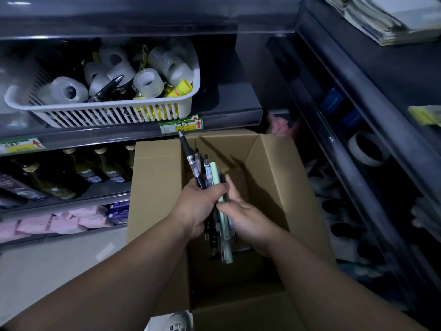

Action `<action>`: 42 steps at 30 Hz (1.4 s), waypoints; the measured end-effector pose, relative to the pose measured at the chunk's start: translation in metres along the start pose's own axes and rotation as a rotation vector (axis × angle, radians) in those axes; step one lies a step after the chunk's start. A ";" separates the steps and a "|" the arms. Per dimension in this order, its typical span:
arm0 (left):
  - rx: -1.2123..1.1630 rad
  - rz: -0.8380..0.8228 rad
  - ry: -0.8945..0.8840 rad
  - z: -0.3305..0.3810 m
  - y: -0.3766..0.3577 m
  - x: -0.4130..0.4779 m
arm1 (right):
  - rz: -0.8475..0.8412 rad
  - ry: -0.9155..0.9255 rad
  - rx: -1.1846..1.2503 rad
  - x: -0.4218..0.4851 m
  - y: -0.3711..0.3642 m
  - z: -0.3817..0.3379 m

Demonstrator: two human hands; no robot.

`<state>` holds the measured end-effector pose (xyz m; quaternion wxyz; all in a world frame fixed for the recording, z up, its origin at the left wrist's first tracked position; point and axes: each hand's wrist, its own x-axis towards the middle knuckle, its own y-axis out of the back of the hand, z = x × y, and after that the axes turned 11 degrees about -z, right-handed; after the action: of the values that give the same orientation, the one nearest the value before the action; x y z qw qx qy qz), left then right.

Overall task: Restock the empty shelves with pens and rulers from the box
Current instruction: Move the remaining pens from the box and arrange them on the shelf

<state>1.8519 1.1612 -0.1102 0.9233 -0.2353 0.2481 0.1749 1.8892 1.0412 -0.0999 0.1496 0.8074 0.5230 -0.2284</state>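
Gripping pens [207, 173] between both hands [224, 211] above box [281, 177].

Count: 1 box [155, 187], 2 hands (left hand [200, 206], right hand [248, 222]), at least 5 pens [207, 172] in the bundle: 3 dark, 1 clear, 1 pale green, any more are hidden. On the shelves [226, 108]: 1 basket [107, 115] with roughly 8 tape rolls [148, 83] (blurry, not exact), 4 bottles [51, 182] showing caps, 3 price labels [181, 126] with red arrows. On the side rack [372, 96]: 1 big tape ring [353, 149], 1 paper stack [381, 17].
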 end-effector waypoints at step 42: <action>0.316 -0.038 -0.273 0.052 -0.013 -0.032 | 0.950 0.231 0.214 -0.011 0.007 -0.007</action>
<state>1.8509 1.1713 -0.0485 0.9770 -0.0663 0.1403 0.1465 1.8930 1.0333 -0.0875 0.0947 0.9872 0.0844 -0.0964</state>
